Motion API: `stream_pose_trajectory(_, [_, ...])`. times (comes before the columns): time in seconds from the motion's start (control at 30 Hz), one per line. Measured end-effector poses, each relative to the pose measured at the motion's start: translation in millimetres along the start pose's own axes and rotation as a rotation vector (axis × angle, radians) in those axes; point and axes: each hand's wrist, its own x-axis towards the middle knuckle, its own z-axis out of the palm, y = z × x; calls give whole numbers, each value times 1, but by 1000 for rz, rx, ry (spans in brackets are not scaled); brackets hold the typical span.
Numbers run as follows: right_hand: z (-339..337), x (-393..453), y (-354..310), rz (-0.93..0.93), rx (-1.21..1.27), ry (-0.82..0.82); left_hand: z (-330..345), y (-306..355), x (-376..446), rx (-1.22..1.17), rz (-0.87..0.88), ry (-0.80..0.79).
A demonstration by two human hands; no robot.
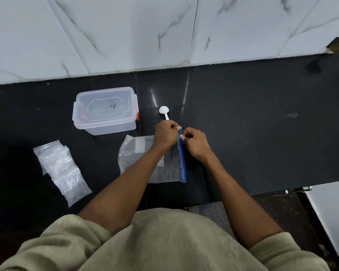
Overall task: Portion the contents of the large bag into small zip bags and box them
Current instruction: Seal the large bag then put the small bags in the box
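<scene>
A large clear bag [137, 153] with a blue zip strip along its right edge lies flat on the black counter [252, 118]. My left hand [165, 134] pinches the far end of that strip from the left. My right hand [196, 143] pinches the small white slider on the strip from the right. The two hands almost touch. A white plastic spoon [164, 111] lies just beyond my left hand, bowl away from me. Several small clear zip bags [62, 170] lie spread at the left. A clear plastic box [105, 110] with its lid on stands behind the large bag.
A pale marbled tile wall [164, 30] rises right behind the counter. The counter's front edge runs near my body, and a white appliance [333, 218] with a metal handle sits below it at the right.
</scene>
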Motion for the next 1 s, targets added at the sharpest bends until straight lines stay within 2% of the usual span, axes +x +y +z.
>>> stream_pose_trajectory(0.27, [0, -33, 2, -57, -161, -118, -13, -12, 7, 46, -88, 261])
stream_pose_trajectory(0.43, [-1, -40, 4, -17, -99, -170, -15, -20, 7, 156, 7, 346])
stream_pose_trajectory(0.73, [6, -46, -4, -14, -85, -105, -13, -19, 2, 233, 167, 501])
stream_pose_trajectory(0.87, [2, -56, 9, -17, -92, -102, -20, -25, 3, 204, 59, 624])
stream_pose_trajectory(1.0, [-2, -64, 14, -55, -99, -97, -19, -25, -1, 186, 50, 648])
